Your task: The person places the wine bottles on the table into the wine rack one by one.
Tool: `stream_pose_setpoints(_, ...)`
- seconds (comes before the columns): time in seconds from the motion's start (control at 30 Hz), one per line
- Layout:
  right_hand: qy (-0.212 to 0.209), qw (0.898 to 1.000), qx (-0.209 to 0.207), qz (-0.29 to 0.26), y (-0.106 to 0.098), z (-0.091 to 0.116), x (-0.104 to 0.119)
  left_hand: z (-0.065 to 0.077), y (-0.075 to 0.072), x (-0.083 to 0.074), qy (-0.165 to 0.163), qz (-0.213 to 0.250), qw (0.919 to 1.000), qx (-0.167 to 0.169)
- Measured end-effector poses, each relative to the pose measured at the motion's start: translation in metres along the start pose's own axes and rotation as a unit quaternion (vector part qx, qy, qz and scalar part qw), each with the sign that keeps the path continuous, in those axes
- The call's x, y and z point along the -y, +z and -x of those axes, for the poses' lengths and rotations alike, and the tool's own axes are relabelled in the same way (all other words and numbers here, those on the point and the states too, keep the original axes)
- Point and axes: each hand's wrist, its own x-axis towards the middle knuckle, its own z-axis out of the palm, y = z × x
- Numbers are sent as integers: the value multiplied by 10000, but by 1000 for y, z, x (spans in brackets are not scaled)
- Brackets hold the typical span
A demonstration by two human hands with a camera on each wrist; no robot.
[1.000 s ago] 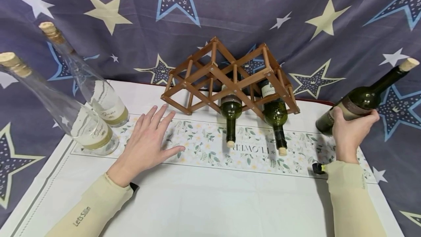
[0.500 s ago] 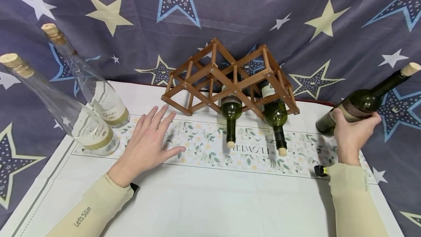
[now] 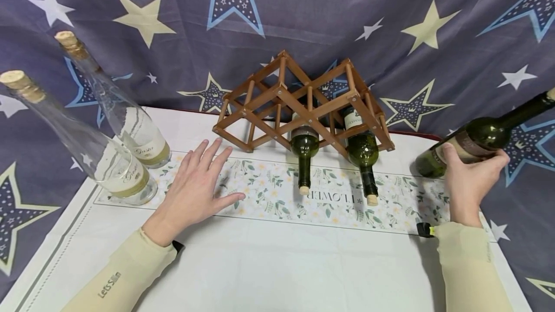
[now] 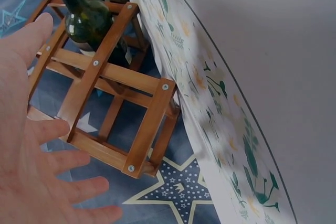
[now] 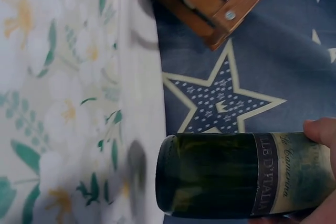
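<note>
My right hand (image 3: 470, 179) grips a dark green wine bottle (image 3: 485, 131) around its label at the right end of the table. The bottle leans to the right, its corked neck reaching the frame's edge. In the right wrist view the base of this bottle (image 5: 210, 177) shows beside the tablecloth; whether it touches the cloth I cannot tell. My left hand (image 3: 191, 189) is spread with straight fingers, holding nothing, just left of a wooden wine rack (image 3: 279, 91). Two green bottles lie in the rack, one in the middle (image 3: 305, 146) and one at the right (image 3: 363, 150), corks toward me.
Two clear glass bottles with corks, a nearer one (image 3: 125, 177) and a farther one (image 3: 149, 146), stand at the left. A flower-printed band (image 3: 269, 187) crosses the white tablecloth (image 3: 295, 264). Behind the table hangs a star-patterned curtain (image 3: 303, 4).
The bottle in my right hand has tipped farther right, and that hand has shifted slightly right and toward me. My left hand, the rack and the other bottles stay in place.
</note>
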Motion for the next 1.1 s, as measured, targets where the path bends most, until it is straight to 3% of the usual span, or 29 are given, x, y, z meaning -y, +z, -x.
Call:
stream_pose_setpoints(0.3, -329, 9963, 25, -796, -9, 22, 28, -6, -4, -3, 130, 165, 9997, -159)
stream_pose_setpoints(0.53, -597, 9961, 49, -642, -15, 46, 55, -14, -8, -7, 277, 227, 9988, -327)
stream_pose_setpoints(0.63, -538, 9938, 172, -958, -17, 54, 65, -17, -10, -10, 311, 263, 9985, -369)
stream_pose_setpoints(0.83, -290, 9724, 408, -2280, -18, 62, 75, -23, -13, -15, 373, 424, 9974, -450)
stream_pose_setpoints(1.1, -662, 9397, 679, -3285, -11, 76, 80, -29, -16, -21, 498, 573, 9955, -571)
